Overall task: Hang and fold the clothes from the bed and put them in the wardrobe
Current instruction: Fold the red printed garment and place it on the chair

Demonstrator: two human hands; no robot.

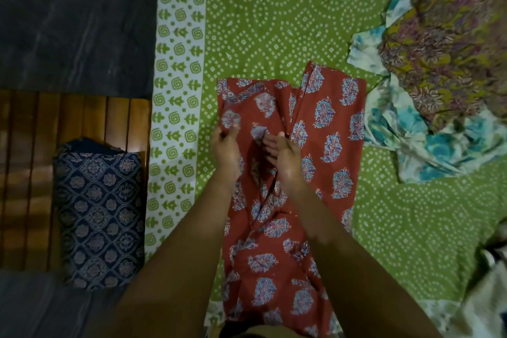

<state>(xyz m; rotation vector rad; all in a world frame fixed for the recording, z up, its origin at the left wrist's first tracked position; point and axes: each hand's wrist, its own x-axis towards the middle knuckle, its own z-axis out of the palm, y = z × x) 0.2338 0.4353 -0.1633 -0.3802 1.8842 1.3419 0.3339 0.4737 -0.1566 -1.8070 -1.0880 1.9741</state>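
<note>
A rust-red garment (329, 123) with blue leaf prints lies lengthwise on the green dotted bedsheet (274, 22), partly folded at its far end. My left hand (226, 148) pinches the cloth near its left edge, fingers curled. Beside it, my right hand (282, 153) hovers over the garment's middle fold with fingers straight and palm turned inward. To the right lies a heap holding a white garment with turquoise blotches (428, 140) and an olive and purple floral garment (444, 44).
A folded navy patterned garment (98, 214) rests on a brown slatted wooden surface (27, 173) left of the bed. Dark floor (74, 22) lies beyond it. The sheet's white border (175, 90) marks the bed's left edge. More pale cloth (491, 296) shows at lower right.
</note>
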